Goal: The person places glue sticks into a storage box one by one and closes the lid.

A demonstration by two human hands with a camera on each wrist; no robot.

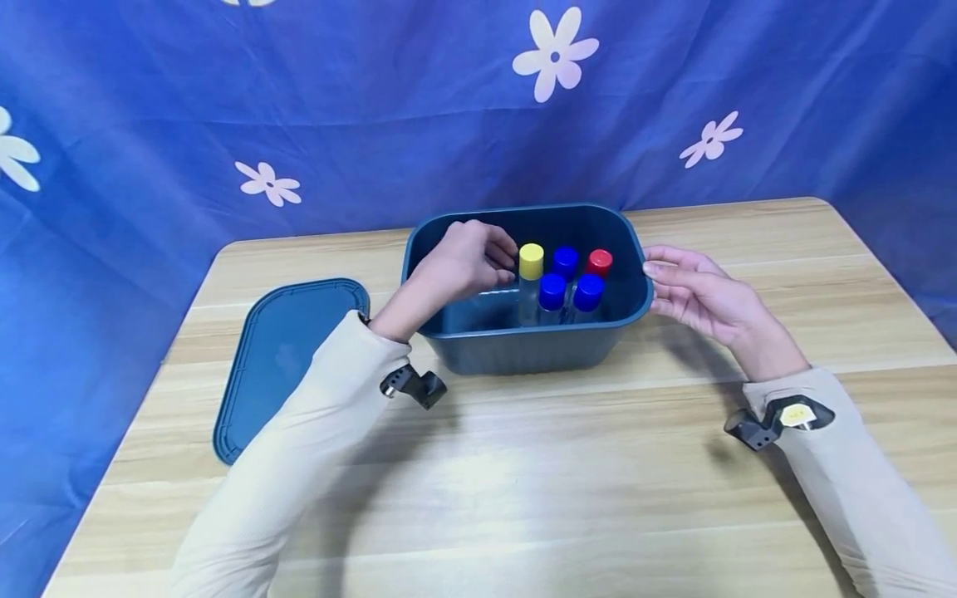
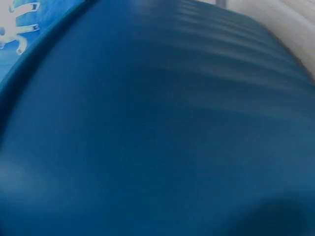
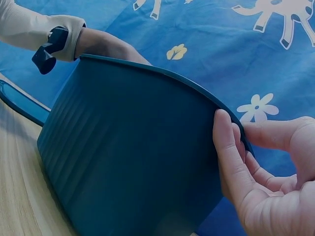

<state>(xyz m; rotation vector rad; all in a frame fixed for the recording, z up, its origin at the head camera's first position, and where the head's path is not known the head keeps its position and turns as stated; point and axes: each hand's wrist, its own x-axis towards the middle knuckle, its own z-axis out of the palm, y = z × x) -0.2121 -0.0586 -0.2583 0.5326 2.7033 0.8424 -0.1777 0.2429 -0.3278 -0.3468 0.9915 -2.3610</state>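
Note:
A dark blue plastic bin (image 1: 523, 353) stands at the back of the table. Inside its right half several clear tubes stand upright: one with a yellow cap (image 1: 531, 261), one with a red cap (image 1: 600, 262), and three with blue caps (image 1: 552, 291). My left hand (image 1: 473, 253) reaches over the bin's left side, its loosely bent fingertips just left of the yellow-capped tube. Only the bin's wall fills the left wrist view. At the bin's right end, my right hand (image 1: 695, 291) touches the rim (image 3: 197, 87) and outer wall with extended fingers and thumb.
The bin's flat blue lid (image 1: 284, 357) lies on the wooden table (image 1: 523, 482) to the left, partly under the left sleeve (image 1: 299, 448). Behind the table hangs a blue cloth (image 1: 389, 108) with white flowers, close to the bin's back.

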